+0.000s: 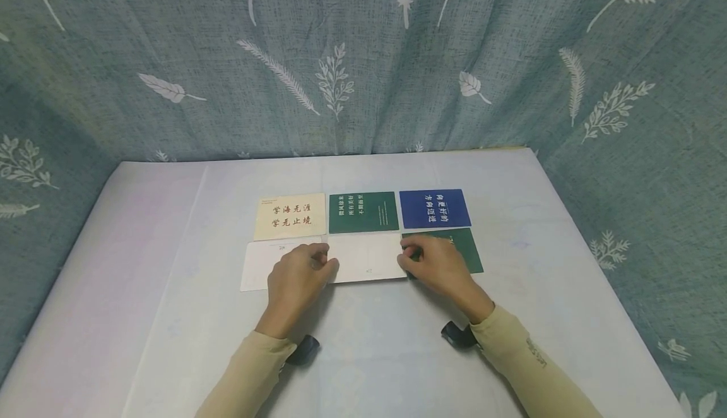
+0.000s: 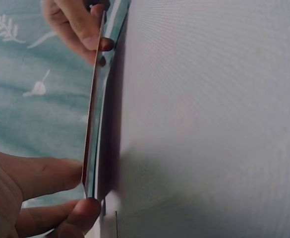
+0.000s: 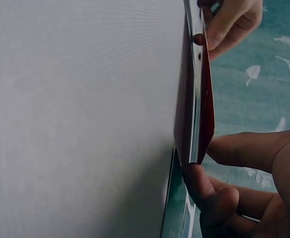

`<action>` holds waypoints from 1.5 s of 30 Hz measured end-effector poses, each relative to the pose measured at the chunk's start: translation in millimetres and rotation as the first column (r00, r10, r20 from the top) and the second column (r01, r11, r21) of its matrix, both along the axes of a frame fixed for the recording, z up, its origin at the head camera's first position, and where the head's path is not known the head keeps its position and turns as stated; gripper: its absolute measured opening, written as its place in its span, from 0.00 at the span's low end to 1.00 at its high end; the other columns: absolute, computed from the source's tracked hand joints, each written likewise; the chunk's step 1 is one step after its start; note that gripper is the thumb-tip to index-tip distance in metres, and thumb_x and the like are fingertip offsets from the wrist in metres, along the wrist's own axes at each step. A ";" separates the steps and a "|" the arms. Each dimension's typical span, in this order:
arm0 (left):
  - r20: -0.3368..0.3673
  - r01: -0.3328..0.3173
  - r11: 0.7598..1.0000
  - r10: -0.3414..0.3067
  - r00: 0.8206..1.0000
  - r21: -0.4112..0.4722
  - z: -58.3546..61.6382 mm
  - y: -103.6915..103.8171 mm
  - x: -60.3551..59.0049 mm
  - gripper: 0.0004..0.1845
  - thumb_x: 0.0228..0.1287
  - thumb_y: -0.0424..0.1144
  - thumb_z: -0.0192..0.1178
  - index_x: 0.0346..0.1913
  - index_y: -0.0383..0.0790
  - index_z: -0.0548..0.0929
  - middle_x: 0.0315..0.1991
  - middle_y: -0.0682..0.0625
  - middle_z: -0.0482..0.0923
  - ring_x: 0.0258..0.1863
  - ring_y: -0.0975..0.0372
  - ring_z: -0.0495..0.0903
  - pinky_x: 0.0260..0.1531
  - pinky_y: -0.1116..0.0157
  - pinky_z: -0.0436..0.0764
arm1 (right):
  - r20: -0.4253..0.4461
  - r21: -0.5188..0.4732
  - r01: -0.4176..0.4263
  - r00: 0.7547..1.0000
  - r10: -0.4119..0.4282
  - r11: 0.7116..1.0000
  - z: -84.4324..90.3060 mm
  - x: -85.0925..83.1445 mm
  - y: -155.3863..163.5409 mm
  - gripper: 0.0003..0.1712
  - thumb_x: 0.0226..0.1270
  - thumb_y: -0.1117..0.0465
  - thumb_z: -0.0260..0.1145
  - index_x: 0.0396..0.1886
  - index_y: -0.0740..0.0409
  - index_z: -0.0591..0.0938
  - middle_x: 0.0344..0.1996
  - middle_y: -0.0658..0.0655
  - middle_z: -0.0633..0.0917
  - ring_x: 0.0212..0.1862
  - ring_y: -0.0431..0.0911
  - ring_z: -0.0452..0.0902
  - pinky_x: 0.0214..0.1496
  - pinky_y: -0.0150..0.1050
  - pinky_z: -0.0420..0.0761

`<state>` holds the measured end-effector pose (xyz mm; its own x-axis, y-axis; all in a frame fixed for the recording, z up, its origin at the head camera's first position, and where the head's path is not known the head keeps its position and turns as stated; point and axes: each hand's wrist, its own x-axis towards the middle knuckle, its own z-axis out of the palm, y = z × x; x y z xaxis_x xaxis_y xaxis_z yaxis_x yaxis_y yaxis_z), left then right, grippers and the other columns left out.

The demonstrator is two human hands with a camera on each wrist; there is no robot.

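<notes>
Six cards lie in two rows on the white table [image 1: 170, 247]. The back row has a cream card [image 1: 291, 216], a green card [image 1: 363, 211] and a blue card [image 1: 434, 208]. In the front row, both hands hold the middle card [image 1: 366, 257], white face up. My left hand [image 1: 328, 266] pinches its left edge and my right hand [image 1: 410, 257] pinches its right edge. In the left wrist view the card [image 2: 96, 124] shows edge-on, raised slightly off the table, between thumb and finger [image 2: 85, 208]. In the right wrist view the card's underside [image 3: 197, 109] looks dark red.
A white card [image 1: 258, 266] lies left of the held one, partly under my left hand. A dark green card [image 1: 466, 250] lies to its right, partly covered by my right hand. A patterned teal curtain [image 1: 363, 58] hangs behind the table.
</notes>
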<state>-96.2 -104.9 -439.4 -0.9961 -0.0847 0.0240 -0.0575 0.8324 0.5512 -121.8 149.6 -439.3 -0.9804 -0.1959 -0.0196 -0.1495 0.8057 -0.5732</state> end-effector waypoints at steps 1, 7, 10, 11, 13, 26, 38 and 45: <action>-0.004 0.000 1.000 0.000 1.000 -0.002 0.1 0.1 0.0 0.16 0.52 0.49 0.63 0.44 0.50 0.85 0.28 0.61 0.78 0.24 0.64 0.71 0.20 0.66 0.67 | -0.004 0.010 -0.002 1.000 0.002 1.000 -0.3 0.1 -0.6 0.16 0.56 0.52 0.65 0.43 0.50 0.84 0.27 0.40 0.81 0.24 0.38 0.70 0.26 0.35 0.69; -0.022 0.000 1.000 -0.001 1.000 -0.019 -0.5 0.5 -1.0 0.14 0.52 0.48 0.62 0.40 0.49 0.85 0.29 0.58 0.78 0.24 0.62 0.71 0.19 0.65 0.66 | -0.043 0.050 -0.011 0.999 0.014 0.999 -0.4 -0.2 -3.0 0.15 0.55 0.53 0.65 0.42 0.50 0.85 0.26 0.40 0.81 0.25 0.38 0.71 0.28 0.34 0.70; -0.027 -0.005 1.000 0.004 1.000 -0.030 -0.7 1.0 -1.1 0.13 0.51 0.48 0.62 0.40 0.49 0.85 0.29 0.58 0.77 0.24 0.62 0.71 0.20 0.65 0.67 | -0.055 0.063 -0.017 0.998 0.020 0.998 0.7 -0.4 -3.9 0.15 0.55 0.54 0.64 0.41 0.51 0.85 0.25 0.40 0.81 0.27 0.37 0.71 0.28 0.34 0.71; -0.030 -0.006 0.999 0.005 1.000 -0.033 -0.5 1.3 -1.0 0.13 0.51 0.48 0.62 0.39 0.49 0.86 0.29 0.57 0.77 0.24 0.62 0.71 0.20 0.65 0.67 | -0.057 0.068 -0.018 0.998 0.021 0.998 1.1 -0.4 -4.3 0.15 0.55 0.54 0.65 0.41 0.51 0.85 0.25 0.40 0.81 0.27 0.37 0.71 0.28 0.34 0.71; -0.034 -0.005 0.999 0.003 0.999 -0.041 -0.5 1.9 -1.1 0.13 0.51 0.48 0.62 0.40 0.48 0.86 0.28 0.57 0.77 0.24 0.63 0.71 0.20 0.65 0.67 | -0.064 0.080 -0.017 0.998 0.022 0.997 2.1 -0.3 -5.1 0.14 0.55 0.54 0.65 0.41 0.51 0.85 0.25 0.40 0.81 0.27 0.37 0.72 0.28 0.34 0.71; -0.098 0.001 0.993 -0.013 0.995 -0.121 -2.7 5.4 -1.1 0.10 0.49 0.44 0.63 0.36 0.46 0.85 0.23 0.56 0.74 0.19 0.63 0.69 0.15 0.65 0.66 | -0.092 0.159 -0.014 0.995 0.029 0.987 5.0 0.1 -11.9 0.13 0.52 0.56 0.68 0.39 0.53 0.85 0.24 0.41 0.79 0.27 0.38 0.72 0.29 0.35 0.73; -0.122 0.002 0.988 -0.021 0.992 -0.155 -3.7 7.8 -0.3 0.05 0.48 0.40 0.65 0.30 0.46 0.83 0.20 0.56 0.72 0.17 0.61 0.68 0.13 0.65 0.63 | -0.136 0.181 -0.001 0.990 0.026 0.983 1.1 1.6 -13.9 0.16 0.49 0.57 0.71 0.41 0.53 0.85 0.24 0.41 0.80 0.26 0.38 0.71 0.26 0.35 0.71; -0.131 -0.004 0.990 -0.015 0.991 -0.142 -3.4 5.3 0.1 0.08 0.50 0.43 0.63 0.34 0.48 0.85 0.23 0.57 0.74 0.19 0.63 0.70 0.15 0.64 0.65 | -0.104 0.150 -0.001 0.994 0.017 0.989 2.2 1.3 -9.9 0.17 0.50 0.56 0.70 0.43 0.50 0.84 0.25 0.40 0.80 0.28 0.37 0.72 0.28 0.35 0.72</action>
